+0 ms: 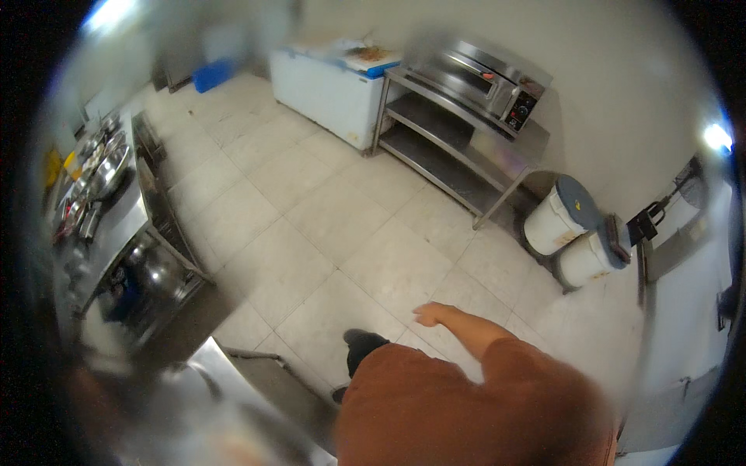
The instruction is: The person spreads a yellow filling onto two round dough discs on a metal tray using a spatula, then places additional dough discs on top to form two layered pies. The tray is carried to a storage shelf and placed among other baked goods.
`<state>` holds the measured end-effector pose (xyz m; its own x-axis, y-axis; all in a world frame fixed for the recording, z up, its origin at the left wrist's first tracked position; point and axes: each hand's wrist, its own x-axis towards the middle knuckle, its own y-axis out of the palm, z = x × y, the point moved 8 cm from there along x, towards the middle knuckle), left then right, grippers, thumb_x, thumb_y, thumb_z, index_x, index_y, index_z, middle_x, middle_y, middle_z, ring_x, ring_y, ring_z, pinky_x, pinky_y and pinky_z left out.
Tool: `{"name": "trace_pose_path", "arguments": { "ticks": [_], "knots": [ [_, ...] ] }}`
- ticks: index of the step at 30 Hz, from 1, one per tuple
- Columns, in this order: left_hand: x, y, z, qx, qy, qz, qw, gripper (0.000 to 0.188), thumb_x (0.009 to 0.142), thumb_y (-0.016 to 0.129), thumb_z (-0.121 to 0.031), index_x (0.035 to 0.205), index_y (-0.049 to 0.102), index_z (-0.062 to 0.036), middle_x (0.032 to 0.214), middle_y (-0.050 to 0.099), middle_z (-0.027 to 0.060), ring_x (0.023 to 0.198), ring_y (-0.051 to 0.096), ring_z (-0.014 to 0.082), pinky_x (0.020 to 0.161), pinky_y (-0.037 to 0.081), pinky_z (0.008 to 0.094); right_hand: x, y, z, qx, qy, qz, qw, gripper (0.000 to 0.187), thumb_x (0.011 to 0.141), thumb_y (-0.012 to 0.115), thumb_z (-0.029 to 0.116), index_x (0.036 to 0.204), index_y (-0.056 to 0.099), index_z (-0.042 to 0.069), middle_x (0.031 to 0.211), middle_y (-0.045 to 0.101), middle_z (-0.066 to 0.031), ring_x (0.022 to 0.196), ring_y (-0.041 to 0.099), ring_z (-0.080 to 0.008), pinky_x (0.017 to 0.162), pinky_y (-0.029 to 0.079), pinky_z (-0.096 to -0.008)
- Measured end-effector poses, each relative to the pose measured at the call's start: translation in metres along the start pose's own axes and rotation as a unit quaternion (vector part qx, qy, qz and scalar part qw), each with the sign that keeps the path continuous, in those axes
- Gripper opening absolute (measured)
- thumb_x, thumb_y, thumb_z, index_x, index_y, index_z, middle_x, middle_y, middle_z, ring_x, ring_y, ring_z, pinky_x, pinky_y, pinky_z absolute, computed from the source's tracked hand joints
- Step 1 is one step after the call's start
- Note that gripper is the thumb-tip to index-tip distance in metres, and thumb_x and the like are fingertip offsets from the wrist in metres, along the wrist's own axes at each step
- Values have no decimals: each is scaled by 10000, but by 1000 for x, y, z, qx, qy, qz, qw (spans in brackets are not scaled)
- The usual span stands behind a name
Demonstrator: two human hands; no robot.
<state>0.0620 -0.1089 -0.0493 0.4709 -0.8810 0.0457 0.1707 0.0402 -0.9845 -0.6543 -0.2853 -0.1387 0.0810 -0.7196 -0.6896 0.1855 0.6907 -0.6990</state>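
My right hand [430, 314] hangs over the tiled floor [365, 256], in front of my brown shirt [458, 404]. Its fingers look loosely apart and hold nothing. No object touches it; one of my dark shoes [364, 346] shows on the floor to its left. My left hand is out of sight. A steel counter [214, 365] stands close by at the lower left, its near part blurred.
A steel table [144, 210] with bowls [110, 172] runs along the left. Ahead are a white chest freezer [326, 93] and a steel oven [486, 81] on a shelved stand [443, 167]. Two lidded white buckets [550, 224] stand at the right, and a blue container [212, 75] far back.
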Motion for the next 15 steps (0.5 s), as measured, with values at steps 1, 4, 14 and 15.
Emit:
{"name": "trace_pose_path", "arguments": {
  "ticks": [1, 4, 14, 15],
  "knots": [
    [-1, 5, 2, 12, -7, 8, 1000, 676, 1080, 331, -487, 1626, 262, -94, 1643, 304, 228, 1449, 395, 430, 1117, 389, 598, -10, 10, -23, 15, 34, 19, 999, 518, 953, 497, 348, 1360, 616, 50, 1392, 599, -242, 1289, 577, -403, 1065, 475, -492],
    [-2, 11, 4, 39, -17, 24, 999, 669, 1084, 327, -484, 1627, 261, -100, 1647, 304, 214, 1453, 391, 423, 1111, 397, 597, -20, 27, -66, 36, 86, 59, 994, 603, 922, 545, 399, 1427, 569, 69, 1459, 556, -225, 1342, 542, -390, 1104, 451, -480],
    [3, -76, 33, -298, -142, -235, 914, 770, 1096, 404, -417, 1612, 90, 60, 1646, 78, 368, 1533, 111, 502, 1249, 112, 563, -14, -279, -239, 149, 262, -329, 895, 932, 902, 696, 296, 1640, 160, 100, 1545, 459, -257, 1300, 579, -386, 1098, 458, -456],
    [0, -83, 29, -305, -138, -247, 909, 776, 1096, 411, -407, 1608, 78, 72, 1641, 67, 381, 1531, 93, 509, 1251, 93, 555, -43, -331, -266, 237, 274, -414, 835, 884, 921, 671, 241, 1636, 176, 80, 1545, 463, -251, 1187, 655, -355, 1030, 499, -457]
  ]
}}
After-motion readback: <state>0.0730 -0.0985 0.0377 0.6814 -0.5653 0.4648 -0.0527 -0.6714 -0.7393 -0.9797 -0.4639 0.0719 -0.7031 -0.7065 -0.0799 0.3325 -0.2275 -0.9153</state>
